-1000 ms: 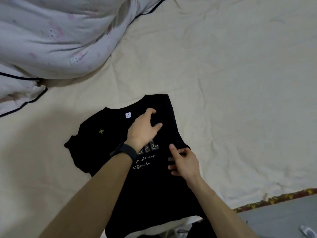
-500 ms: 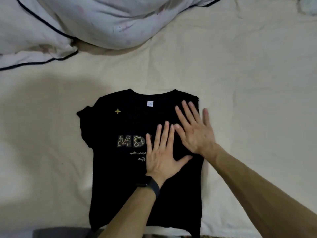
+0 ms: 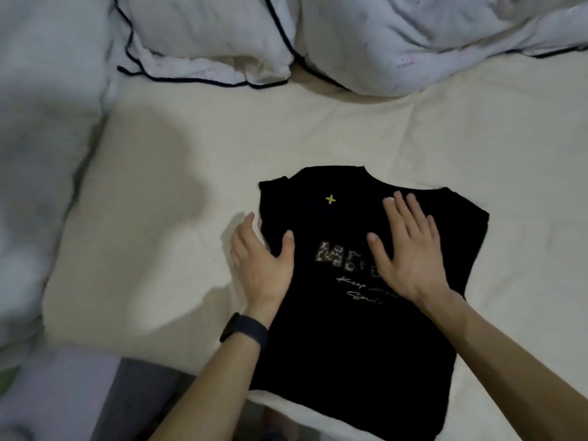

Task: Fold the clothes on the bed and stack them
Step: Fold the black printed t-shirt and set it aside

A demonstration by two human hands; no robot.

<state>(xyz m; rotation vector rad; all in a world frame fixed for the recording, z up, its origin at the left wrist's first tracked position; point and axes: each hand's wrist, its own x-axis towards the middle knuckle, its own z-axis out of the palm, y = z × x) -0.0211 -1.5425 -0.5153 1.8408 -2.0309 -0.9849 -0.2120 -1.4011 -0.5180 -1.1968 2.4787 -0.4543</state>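
A black T-shirt point(image 3: 356, 338) with gold lettering and a small yellow cross lies flat on the cream bedsheet point(image 3: 191, 173), collar pointing away from me. Its right side is folded in. My left hand point(image 3: 262, 262), with a dark band at the wrist, lies at the shirt's left edge, thumb on top of the cloth and fingers beside or under the left sleeve. My right hand point(image 3: 404, 246) rests flat on the chest print with fingers spread and straight.
A rumpled white duvet with dark piping point(image 3: 222, 36) fills the far side of the bed. A pale pillow or quilt point(image 3: 38, 160) lies along the left. The bed's near edge and grey floor point(image 3: 73, 396) show at the lower left.
Both hands lay flat side by side on the shirt's right half; now my left hand has shifted to the left edge by the sleeve. The view has swung, so the shirt sits further right.
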